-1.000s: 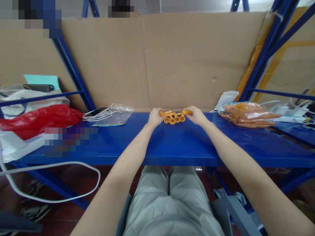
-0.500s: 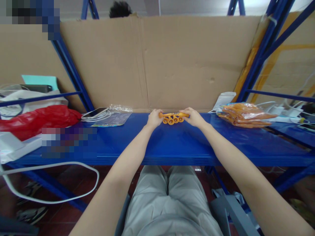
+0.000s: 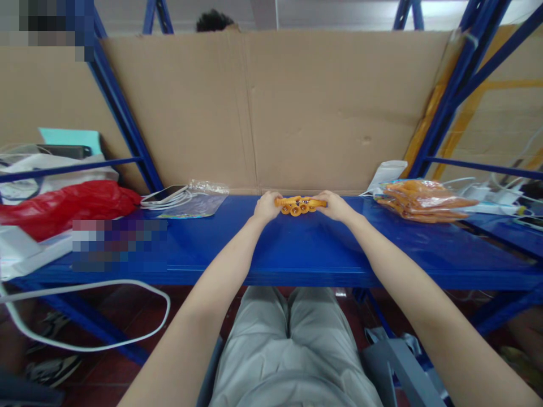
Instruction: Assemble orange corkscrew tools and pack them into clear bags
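Observation:
Between my two hands, at the back of the blue table (image 3: pixel 305 243), is an orange plastic piece (image 3: pixel 296 209) with several round cup-like ends facing me. My left hand (image 3: pixel 267 207) grips its left end, fingers closed. On the opposite end my right hand (image 3: pixel 336 206) is closed too, thumb and fingers pinching the orange edge. The upper part of the piece has a ridged strip with small dark spots; its exact kind is too small to tell. Some of my fingertips are hidden behind it.
Upright cardboard (image 3: pixel 305 107) stands behind the table. Left are a phone (image 3: pixel 169 193) with a white cable, a clear plastic bag (image 3: pixel 199 203) and a red bag (image 3: pixel 80 206). Bagged orange parts (image 3: pixel 424 199) lie at right. A white cable loop (image 3: pixel 167 311) hangs off the front left.
The orange piece has tilted slightly in my hands, and its top strip looks different, with the rightmost cup now less visible. Both hands keep their hold in nearly the same place.

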A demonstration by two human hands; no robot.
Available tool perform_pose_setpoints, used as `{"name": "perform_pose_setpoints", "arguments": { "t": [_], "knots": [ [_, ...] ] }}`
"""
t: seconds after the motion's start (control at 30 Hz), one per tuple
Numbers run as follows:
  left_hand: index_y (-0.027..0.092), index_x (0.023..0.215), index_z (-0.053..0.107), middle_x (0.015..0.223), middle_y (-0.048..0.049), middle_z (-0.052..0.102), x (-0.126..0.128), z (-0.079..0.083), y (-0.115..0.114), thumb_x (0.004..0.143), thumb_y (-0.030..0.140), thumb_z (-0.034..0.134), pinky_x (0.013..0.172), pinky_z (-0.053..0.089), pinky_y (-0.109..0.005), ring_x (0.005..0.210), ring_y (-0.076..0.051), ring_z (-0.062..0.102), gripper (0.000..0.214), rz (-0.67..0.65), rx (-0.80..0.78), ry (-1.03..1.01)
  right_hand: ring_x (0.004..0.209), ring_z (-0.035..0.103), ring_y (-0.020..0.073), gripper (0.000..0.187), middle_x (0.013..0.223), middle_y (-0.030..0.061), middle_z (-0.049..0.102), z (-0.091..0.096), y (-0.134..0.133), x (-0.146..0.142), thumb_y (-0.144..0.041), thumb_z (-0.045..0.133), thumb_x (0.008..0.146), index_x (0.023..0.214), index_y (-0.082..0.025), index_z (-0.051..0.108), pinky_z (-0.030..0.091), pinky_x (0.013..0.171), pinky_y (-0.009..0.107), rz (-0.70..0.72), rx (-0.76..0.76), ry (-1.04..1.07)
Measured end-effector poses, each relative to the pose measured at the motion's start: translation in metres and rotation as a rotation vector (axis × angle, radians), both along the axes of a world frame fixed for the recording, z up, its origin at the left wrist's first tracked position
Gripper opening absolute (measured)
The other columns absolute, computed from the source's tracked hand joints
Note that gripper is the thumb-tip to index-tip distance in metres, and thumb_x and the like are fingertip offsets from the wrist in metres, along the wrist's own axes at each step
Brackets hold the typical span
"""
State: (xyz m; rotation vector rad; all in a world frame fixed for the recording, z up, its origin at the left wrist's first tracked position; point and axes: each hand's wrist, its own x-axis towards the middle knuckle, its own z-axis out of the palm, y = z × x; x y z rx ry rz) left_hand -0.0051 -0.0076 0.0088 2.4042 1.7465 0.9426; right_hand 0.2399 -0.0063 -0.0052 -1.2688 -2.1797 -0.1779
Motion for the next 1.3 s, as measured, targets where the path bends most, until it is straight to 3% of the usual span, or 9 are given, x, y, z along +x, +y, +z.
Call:
{"name": "perform_pose_setpoints", "arguments": {
  "t": [0.3, 0.5, 0.6, 0.7, 0.87, 1.03, 1.17, 1.3],
  "knots": [
    [0.021, 0.109, 0.072, 0.12, -0.0104, 0.068, -0.002, -0.002, 0.002, 0.08, 0.016, 0.065, 0.098, 0.049, -0.034, 0.112, -0.026, 0.064, 0.031, 0.028, -0.004, 0.018, 0.101, 0.067, 0.0244, 0.04, 0.109, 0.0112, 0.071, 0.001, -0.001, 0.001, -0.007, 0.064, 0.076, 0.113, -0.019, 0.074, 0.051, 0.095, 0.038, -0.021, -0.028, 0.027],
    [0.021, 0.108, 0.072, 0.117, -0.0097, 0.069, 0.002, -0.002, 0.0, 0.077, 0.015, 0.069, 0.098, 0.051, -0.034, 0.109, -0.024, 0.066, 0.031, -0.018, -0.011, -0.02, 0.09, 0.067, 0.0215, 0.04, 0.1, 0.0081, 0.07, -0.002, 0.002, -0.003, -0.016, 0.067, 0.078, 0.116, -0.024, 0.073, 0.053, 0.087, 0.037, 0.088, -0.004, 0.042],
    [0.019, 0.114, 0.068, 0.102, -0.0083, 0.072, 0.005, -0.003, -0.002, 0.079, 0.015, 0.069, 0.079, 0.058, -0.03, 0.082, -0.018, 0.071, 0.035, -0.104, -0.126, -0.102, 0.089, 0.066, 0.0213, 0.043, 0.104, 0.0097, 0.068, -0.001, -0.002, -0.01, -0.015, 0.065, 0.079, 0.121, -0.022, 0.071, 0.054, 0.086, 0.037, 0.105, -0.002, 0.046],
    [0.016, 0.121, 0.062, 0.083, -0.0053, 0.071, 0.006, -0.005, -0.004, 0.084, 0.014, 0.064, 0.055, 0.055, -0.023, 0.053, -0.011, 0.064, 0.037, -0.15, -0.252, -0.188, 0.102, 0.065, 0.024, 0.053, 0.114, 0.0131, 0.065, 0.001, -0.007, -0.016, -0.012, 0.067, 0.075, 0.128, -0.017, 0.065, 0.052, 0.093, 0.04, 0.115, 0.021, 0.105],
    [0.014, 0.116, 0.061, 0.083, -0.0053, 0.071, 0.004, -0.005, -0.002, 0.084, 0.011, 0.065, 0.048, 0.051, -0.019, 0.046, -0.007, 0.06, 0.032, -0.145, -0.254, -0.237, 0.09, 0.069, 0.0207, 0.05, 0.122, 0.0162, 0.063, 0.003, -0.008, -0.013, -0.008, 0.065, 0.075, 0.124, -0.014, 0.061, 0.058, 0.082, 0.038, 0.11, -0.102, 0.319],
    [0.015, 0.116, 0.06, 0.077, -0.0029, 0.069, 0.004, -0.005, -0.001, 0.083, 0.014, 0.069, 0.05, 0.052, -0.02, 0.045, -0.008, 0.061, 0.035, -0.136, -0.303, -0.248, 0.081, 0.071, 0.0181, 0.034, 0.108, 0.012, 0.071, 0.005, -0.01, -0.007, -0.011, 0.07, 0.074, 0.107, -0.014, 0.068, 0.059, 0.078, 0.034, 0.142, -0.212, 0.45],
    [0.016, 0.114, 0.059, 0.084, -0.0043, 0.07, 0.003, -0.004, -0.002, 0.083, 0.013, 0.068, 0.049, 0.052, -0.021, 0.044, -0.007, 0.059, 0.032, -0.159, -0.279, -0.237, 0.061, 0.067, 0.0149, 0.018, 0.083, 0.0053, 0.073, 0.007, -0.012, -0.008, -0.027, 0.074, 0.077, 0.092, -0.016, 0.071, 0.058, 0.061, 0.029, 0.193, -0.311, 0.511],
    [0.015, 0.113, 0.058, 0.091, -0.0065, 0.07, 0.002, -0.004, -0.002, 0.085, 0.013, 0.066, 0.047, 0.05, -0.02, 0.044, -0.007, 0.059, 0.029, -0.164, -0.242, -0.214, 0.049, 0.059, 0.012, 0.022, 0.069, 0.0026, 0.07, 0.008, -0.015, -0.014, -0.036, 0.074, 0.08, 0.086, -0.016, 0.07, 0.053, 0.052, 0.026, 0.134, -0.354, 0.599]
  ]
}}
